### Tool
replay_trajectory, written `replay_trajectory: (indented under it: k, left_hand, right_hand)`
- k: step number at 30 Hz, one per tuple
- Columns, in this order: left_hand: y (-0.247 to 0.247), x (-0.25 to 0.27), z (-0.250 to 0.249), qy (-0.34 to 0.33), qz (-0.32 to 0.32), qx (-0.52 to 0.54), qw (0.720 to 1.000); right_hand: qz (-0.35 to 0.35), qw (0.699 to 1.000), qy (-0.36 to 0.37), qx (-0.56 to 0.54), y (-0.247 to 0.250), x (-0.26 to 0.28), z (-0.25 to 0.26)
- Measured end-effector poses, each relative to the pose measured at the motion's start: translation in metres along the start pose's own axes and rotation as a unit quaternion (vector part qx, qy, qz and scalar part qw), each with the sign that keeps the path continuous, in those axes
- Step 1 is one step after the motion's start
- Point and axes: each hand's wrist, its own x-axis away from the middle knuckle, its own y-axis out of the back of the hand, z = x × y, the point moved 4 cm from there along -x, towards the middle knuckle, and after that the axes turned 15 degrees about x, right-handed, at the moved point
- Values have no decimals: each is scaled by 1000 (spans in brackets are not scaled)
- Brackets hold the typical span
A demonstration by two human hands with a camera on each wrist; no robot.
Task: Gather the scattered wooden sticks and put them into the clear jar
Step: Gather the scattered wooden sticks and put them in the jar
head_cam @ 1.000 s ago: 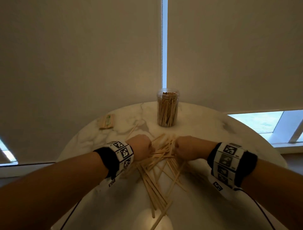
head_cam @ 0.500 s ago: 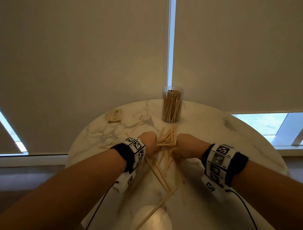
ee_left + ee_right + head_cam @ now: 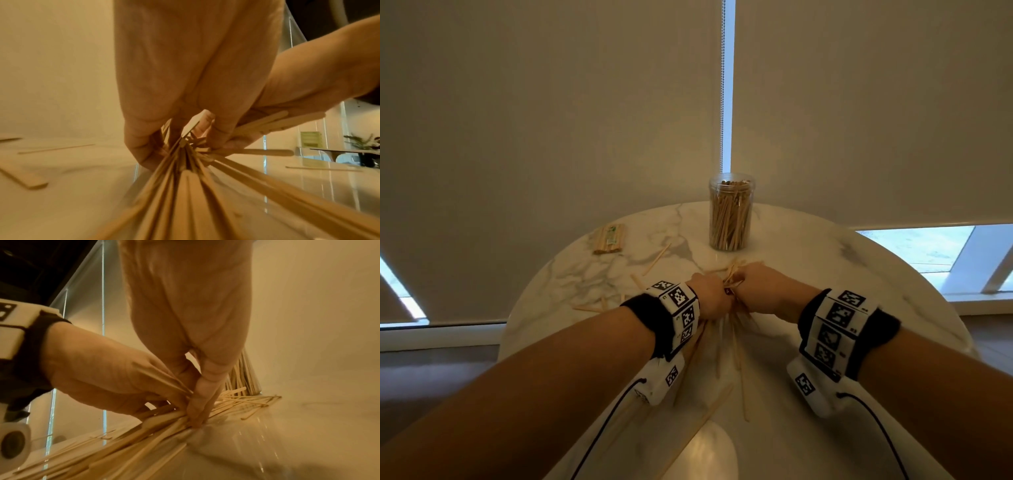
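Your left hand [image 3: 710, 296] and right hand [image 3: 758, 291], pressed together, clamp the bundled thin pale wooden sticks [image 3: 732, 274] on the white marble surface [image 3: 825, 260], near the clear plastic jar [image 3: 731, 212].

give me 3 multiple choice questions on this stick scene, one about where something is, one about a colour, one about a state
1. Where is the jar relative to the hands?
A. beyond them, at the far side of the table
B. between the wrists
C. off the table

2. What colour are the wristbands?
A. red
B. black
C. yellow

3. What are the hands doing?
A. lying flat and apart
B. both pressed together around a bundle of sticks
C. lifting the jar

Answers:
1 A: the jar stands upright past the left hand and right hand, near the far edge.
2 B: dark black fabric sits under the white marker blocks.
3 B: both wrist views show curled fingers closing on the bundle on the table.
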Motion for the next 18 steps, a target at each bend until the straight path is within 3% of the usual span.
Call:
replay_trajectory:
  k: [6, 10, 13, 18]
  left_hand:
    - [2, 4, -8, -42, 19, 10, 999]
    - [5, 3, -9, -15, -26, -15, 999]
    - [7, -1, -10, -12, -20, -27, 999]
    - [17, -4, -3, 3, -13, 6, 1000]
  right_hand:
    - [12, 996, 14, -87, 2, 7, -5]
    - [10, 999, 29, -16, 6, 10, 2]
    - [24, 999, 22, -4, 8, 13, 0]
    - [42, 991, -19, -128, 7, 22, -11]
